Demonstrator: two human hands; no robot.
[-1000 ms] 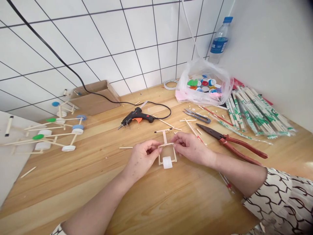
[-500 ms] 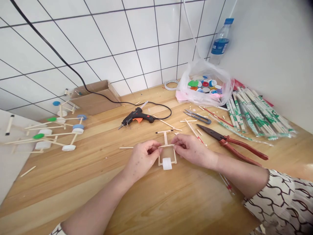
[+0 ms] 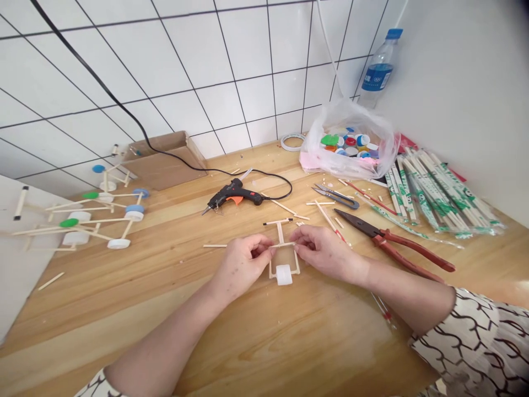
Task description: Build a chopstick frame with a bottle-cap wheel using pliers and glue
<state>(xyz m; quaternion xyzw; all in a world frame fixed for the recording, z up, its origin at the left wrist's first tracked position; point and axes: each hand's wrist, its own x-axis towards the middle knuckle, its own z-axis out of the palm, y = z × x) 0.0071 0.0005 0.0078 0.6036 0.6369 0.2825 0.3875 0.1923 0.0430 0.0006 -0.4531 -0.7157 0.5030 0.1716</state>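
A small frame of wooden sticks (image 3: 282, 244) lies in front of me, pinched at both ends of its crossbar. My left hand (image 3: 248, 264) closes thumb and fingers on the left corner, and my right hand (image 3: 320, 251) does the same on the right corner. At the near end of the frame sits a white bottle cap (image 3: 284, 274) on a stick between the two side pieces. From the crossbar a stem runs away from me to a short crosspiece (image 3: 278, 222) with dark ends. My fingertips partly hide the corners.
Beyond my hands lies a black glue gun (image 3: 235, 194). To the right are red-handled pliers (image 3: 397, 245), small snips (image 3: 336, 197), wrapped chopsticks (image 3: 438, 187) and a plastic bag (image 3: 308, 157) of caps. Stick models with cap wheels (image 3: 119, 242) and a cardboard box (image 3: 165, 165) stand left.
The view has shifted slightly, so the scene sits a little further right. Both hands keep their pinch on the stick frame, which has hardly moved.
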